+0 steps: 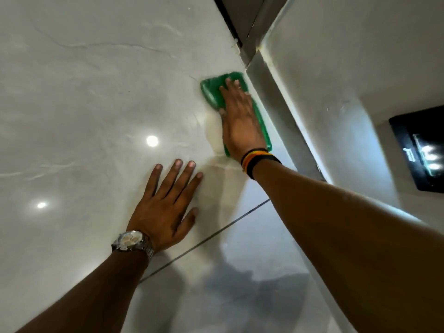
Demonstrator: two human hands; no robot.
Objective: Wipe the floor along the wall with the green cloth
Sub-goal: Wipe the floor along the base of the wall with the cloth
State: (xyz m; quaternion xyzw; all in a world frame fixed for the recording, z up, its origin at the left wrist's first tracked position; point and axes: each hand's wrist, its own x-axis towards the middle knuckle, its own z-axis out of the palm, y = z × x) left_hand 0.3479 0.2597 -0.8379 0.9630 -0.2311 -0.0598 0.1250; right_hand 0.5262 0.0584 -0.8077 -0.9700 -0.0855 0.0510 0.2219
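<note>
Head view: wiping is under way. Right hand [240, 121] lies flat, fingers extended, pressing the green cloth [212, 92] onto the floor [96, 92], its far edge just beside the baseboard [283, 111]. Left hand [165, 205] rests open and empty on the tile as a brace. Next move likely requires sliding the cloth along the wall [336, 68] under steady pressure. Most of the cloth is hidden beneath the palm; dirt is indiscernible.
</note>
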